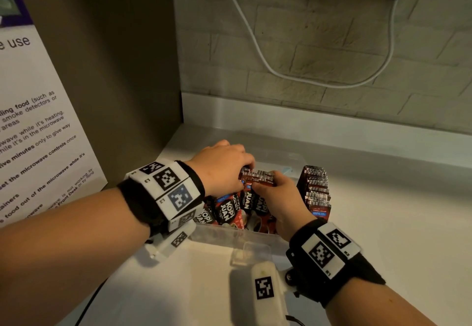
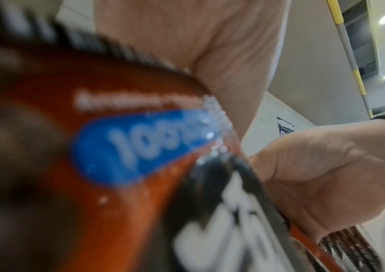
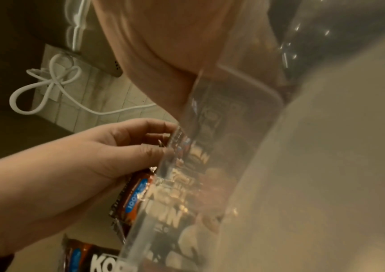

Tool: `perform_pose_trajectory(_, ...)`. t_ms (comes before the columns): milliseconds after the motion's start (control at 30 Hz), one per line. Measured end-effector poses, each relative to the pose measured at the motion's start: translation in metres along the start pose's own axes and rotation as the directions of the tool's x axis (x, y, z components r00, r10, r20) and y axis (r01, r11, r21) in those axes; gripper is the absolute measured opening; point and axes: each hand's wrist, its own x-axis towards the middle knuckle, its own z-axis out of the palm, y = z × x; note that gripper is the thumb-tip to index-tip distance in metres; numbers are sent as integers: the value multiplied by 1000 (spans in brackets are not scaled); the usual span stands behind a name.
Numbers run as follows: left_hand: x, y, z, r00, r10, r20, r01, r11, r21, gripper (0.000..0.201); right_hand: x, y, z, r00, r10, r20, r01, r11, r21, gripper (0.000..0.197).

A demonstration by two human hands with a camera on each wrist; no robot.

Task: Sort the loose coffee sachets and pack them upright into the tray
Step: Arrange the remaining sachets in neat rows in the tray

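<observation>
both hands (image 1: 251,185) gripping sachets (image 1: 258,176) over clear tray (image 1: 229,236), upright stack (image 1: 316,190) rt

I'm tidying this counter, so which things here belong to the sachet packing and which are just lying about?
Job: held sachets, gripped by left hand and right hand; clear tray; upright row of sachets.
Lying about: white cable, notice, counter.

Looks like a shared pantry nook: posted microwave-use notice (image 1: 38,126), white surface (image 1: 383,198) against a brick-pattern wall (image 1: 332,44), coffee sachets (image 1: 316,190) in a tray (image 1: 229,236).
</observation>
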Motion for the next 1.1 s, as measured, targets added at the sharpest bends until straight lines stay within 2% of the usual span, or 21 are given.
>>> perform_pose_trajectory(200,0,-2,-1,1000,-5,-3,5,1000,-8,45,3,0,-2,990,-44,-137,43,999,-10,12)
perform_pose_trajectory(367,-2,1,-3,1000,-16,5,16,1000,-9,51,3,2,-2,987,-73,-146,69,997,-35,11)
perform_pose_trajectory(467,-14,12,-13,995,-3,-104,-4,998,-69,56,5,4,-3,984,-96,-150,89,995,-49,13)
perform_pose_trajectory(533,-25,27,-21,980,-30,-198,-23,965,-260,54,7,6,-3,981,-112,-158,102,992,-74,12)
perform_pose_trajectory(567,-32,38,-24,976,-64,-209,-28,911,-411,54,8,8,-2,979,-126,-161,112,989,-93,11)
perform_pose_trajectory(600,-39,48,-26,976,-104,-192,-29,811,-585,53,9,9,-1,977,-140,-159,123,986,-113,10)
perform_pose_trajectory(633,-45,59,-27,978,-143,-150,-21,652,-758,52,9,11,0,976,-153,-152,134,983,-129,12)
perform_pose_trajectory(667,-50,67,-25,982,-166,-85,0,455,-890,49,10,12,0,977,-162,-140,143,980,-138,14)
perform_pose_trajectory(700,-54,75,-23,985,-169,-20,26,260,-965,48,9,12,-1,978,-158,-133,141,981,-130,13)
perform_pose_trajectory(733,-56,80,-18,985,-164,53,70,101,-992,49,7,10,-1,982,-149,-120,137,985,-107,10)
perform_pose_trajectory(767,-56,83,-11,980,-166,109,106,-23,-994,53,7,10,-2,985,-131,-116,122,989,-79,9)
perform_pose_trajectory(800,-56,86,-2,972,-181,147,131,-97,-987,47,7,11,-3,986,-121,-111,116,992,-55,10)
perform_pose_trajectory(867,-57,93,10,963,-204,175,139,-183,-973,32,9,14,-3,989,-109,-101,106,994,-35,23)
perform_pose_trajectory(900,-56,96,15,961,-204,185,140,-217,-966,36,12,16,-3,989,-104,-104,102,994,-28,31)
perform_pose_trajectory(1000,-53,101,30,946,-272,177,98,-279,-955,96,16,19,-4,989,-105,-100,103,994,-29,21)
perform_pose_trajectory(1033,-52,101,32,940,-302,158,66,-294,-954,106,17,20,-3,988,-109,-109,106,994,-34,25)
perform_pose_trajectory(1100,-50,99,33,931,-338,140,27,-319,-947,112,17,20,-4,982,-128,-139,121,991,-53,32)
